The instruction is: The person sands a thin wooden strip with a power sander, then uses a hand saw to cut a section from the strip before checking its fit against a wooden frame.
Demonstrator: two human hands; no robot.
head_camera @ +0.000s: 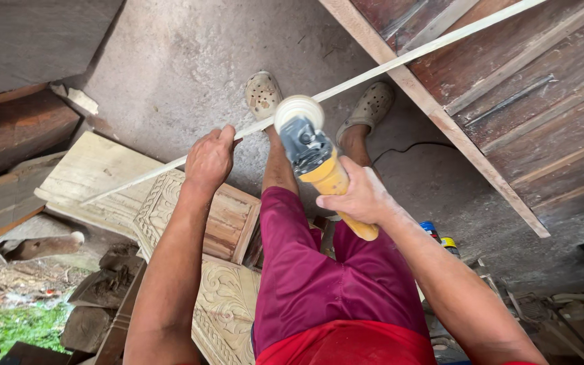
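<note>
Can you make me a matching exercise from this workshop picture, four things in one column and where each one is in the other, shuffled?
Things:
1. angle grinder
2. thin wooden strip
3. carved wooden panel
4. perforated clogs

Places:
A. on the person's feet
B. gripped in the left hand
C. gripped in the right hand
D. on the ground beside the left leg

Pairs: 1-C, 2-B, 3-D, 4-A

I see a pale, cream-white wooden strip and a yellow-bodied grinder with a dark grey head and off-white disc. My shorts are maroon, my shirt red. The carved panels show floral scrollwork in light tan. The floor is grey.
</note>
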